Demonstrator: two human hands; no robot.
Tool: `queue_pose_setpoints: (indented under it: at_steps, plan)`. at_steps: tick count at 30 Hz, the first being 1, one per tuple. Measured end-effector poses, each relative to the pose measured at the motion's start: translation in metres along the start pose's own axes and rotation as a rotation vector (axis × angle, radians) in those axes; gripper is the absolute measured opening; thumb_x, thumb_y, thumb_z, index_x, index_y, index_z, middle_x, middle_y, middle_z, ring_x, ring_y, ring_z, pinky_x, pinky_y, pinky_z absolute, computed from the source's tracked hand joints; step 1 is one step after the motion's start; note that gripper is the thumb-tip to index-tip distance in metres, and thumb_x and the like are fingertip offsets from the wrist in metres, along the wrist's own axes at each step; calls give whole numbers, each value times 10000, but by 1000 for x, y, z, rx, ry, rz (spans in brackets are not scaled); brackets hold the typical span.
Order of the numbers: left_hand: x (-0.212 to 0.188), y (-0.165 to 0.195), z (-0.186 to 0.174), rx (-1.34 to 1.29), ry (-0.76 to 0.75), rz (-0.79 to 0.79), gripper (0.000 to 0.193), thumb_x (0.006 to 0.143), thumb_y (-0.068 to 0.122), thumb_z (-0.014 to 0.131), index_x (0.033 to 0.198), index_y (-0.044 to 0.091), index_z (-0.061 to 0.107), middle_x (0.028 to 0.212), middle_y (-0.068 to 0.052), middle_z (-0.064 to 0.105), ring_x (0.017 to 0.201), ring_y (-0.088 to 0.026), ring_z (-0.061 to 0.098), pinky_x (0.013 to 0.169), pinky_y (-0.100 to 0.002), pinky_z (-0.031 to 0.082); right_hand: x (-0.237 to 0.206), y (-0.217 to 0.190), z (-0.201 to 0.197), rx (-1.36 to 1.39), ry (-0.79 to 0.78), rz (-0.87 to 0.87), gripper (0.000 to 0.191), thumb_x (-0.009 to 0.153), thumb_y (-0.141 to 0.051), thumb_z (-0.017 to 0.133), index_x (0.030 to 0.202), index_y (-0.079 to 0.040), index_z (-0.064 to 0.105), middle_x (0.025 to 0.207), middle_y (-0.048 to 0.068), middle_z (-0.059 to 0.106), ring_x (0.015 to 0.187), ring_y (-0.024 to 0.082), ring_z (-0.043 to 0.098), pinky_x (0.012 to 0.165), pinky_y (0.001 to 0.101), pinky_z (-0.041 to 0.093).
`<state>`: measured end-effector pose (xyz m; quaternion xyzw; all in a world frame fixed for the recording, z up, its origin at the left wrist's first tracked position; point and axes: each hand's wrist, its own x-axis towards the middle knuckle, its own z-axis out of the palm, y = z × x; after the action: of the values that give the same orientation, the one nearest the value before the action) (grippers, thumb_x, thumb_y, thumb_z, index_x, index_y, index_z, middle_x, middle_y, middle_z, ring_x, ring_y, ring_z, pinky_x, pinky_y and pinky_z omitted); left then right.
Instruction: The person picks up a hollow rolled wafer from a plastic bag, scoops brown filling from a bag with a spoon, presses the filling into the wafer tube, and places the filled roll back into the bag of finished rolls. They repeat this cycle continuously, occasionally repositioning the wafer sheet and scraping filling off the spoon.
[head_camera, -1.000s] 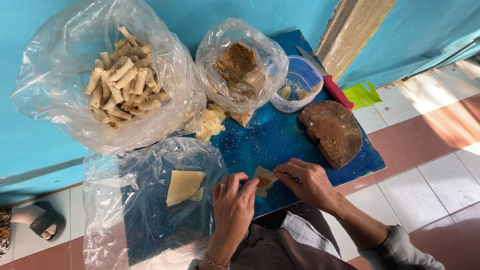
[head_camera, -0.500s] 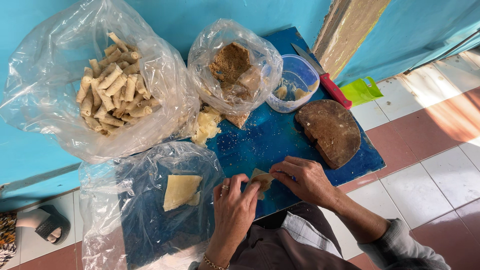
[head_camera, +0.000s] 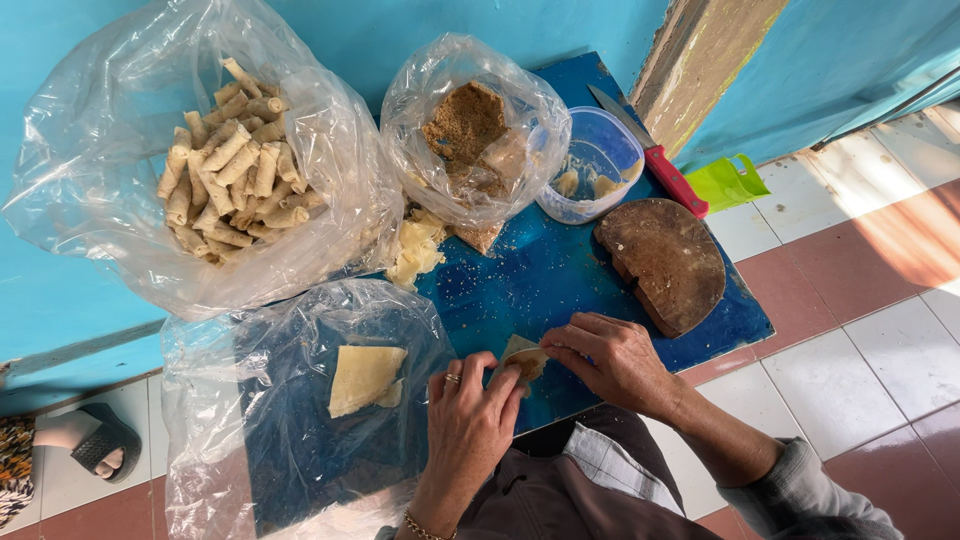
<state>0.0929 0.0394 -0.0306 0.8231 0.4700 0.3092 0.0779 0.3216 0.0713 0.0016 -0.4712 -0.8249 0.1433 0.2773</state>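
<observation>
Left hand (head_camera: 468, 420) and right hand (head_camera: 615, 358) pinching a small filled wrapper (head_camera: 524, 357), near edge of blue board (head_camera: 540, 280), bag of finished rolls (head_camera: 225, 160) far left

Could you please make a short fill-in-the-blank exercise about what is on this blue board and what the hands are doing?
1. Both hands, left and right, pinch one small ____.
2. The knife has a ____ handle.
3. The rolls lie in a clear plastic ____.
4. The tub stands between the knife and the ____ bag.

Missing words: wrapper; red; bag; filling
</observation>
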Motion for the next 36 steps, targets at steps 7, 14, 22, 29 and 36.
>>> queue_pose_setpoints:
  at_steps: [7,14,22,29,36]
  plan:
    - [1,3,-7,-3,28,13,276,851,237,790,1104,135,754,1057,-35,597,920,-227,579,821,-448,443,1,1,1,-11,-1,-7,171,908,-229,715,1035,-126,767,859,26,725,730,180,715,558,344,556]
    - [-8,-4,0,-21,20,-12,247,891,253,770,1112,142,755,1077,-35,606,940,-228,582,804,-421,444,4,-2,-3,-67,26,-84,184,894,-224,728,1031,-109,771,831,41,703,751,212,708,597,362,561]
    - [-17,3,-3,164,84,-243,259,850,292,742,1039,115,729,1055,-46,613,987,-256,596,891,-464,393,37,24,-23,319,33,34,156,974,-169,687,1074,-66,746,955,56,763,826,159,752,697,323,597]
    - [-16,7,4,58,62,-328,172,876,269,728,965,126,692,1010,-50,597,981,-260,580,875,-479,363,162,60,-18,126,328,328,138,1029,-181,673,1081,-54,684,735,97,641,623,177,554,579,341,435]
    - [-14,7,7,-9,24,-350,110,918,222,709,915,122,663,975,-42,585,964,-243,581,861,-464,348,240,47,30,-527,81,105,145,962,-245,649,995,-184,777,1094,125,652,855,252,647,603,394,538]
